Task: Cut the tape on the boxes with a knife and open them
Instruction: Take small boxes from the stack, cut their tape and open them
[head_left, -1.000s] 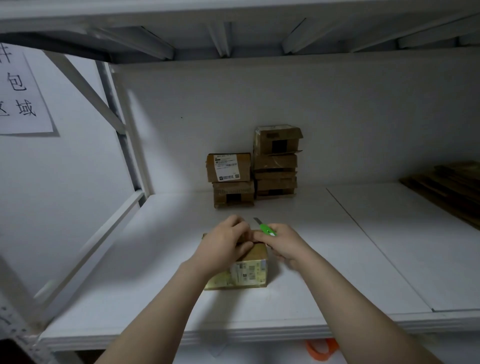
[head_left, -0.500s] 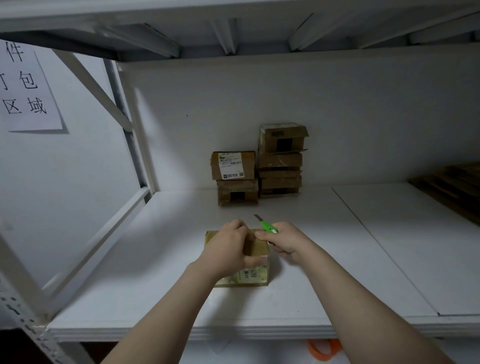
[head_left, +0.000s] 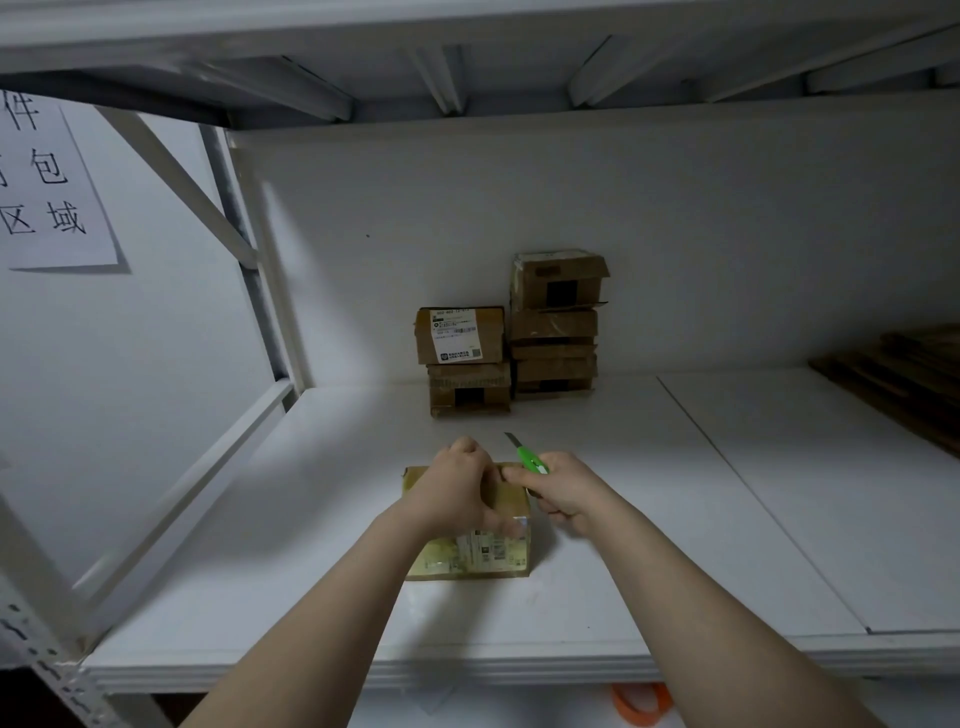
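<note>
A person's left hand (head_left: 457, 493) curls its fingers over the top of a small box (head_left: 467, 558) at the front of a white shelf (head_left: 675, 519). The right hand (head_left: 569, 493) grips a green knife (head_left: 530, 460), blade raised clear of the cardboard. The flaps look closed, so opening is not yet done. More boxes (head_left: 553, 322) sit stacked at the back; whether their tape is cut cannot be told.

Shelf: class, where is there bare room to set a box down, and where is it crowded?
Bare: shelf left of the held box to the slanted rail, and the right panel between the seam and the dark boards. Crowded: the back centre with stacked boxes, and around the left hand, right hand and knife.
</note>
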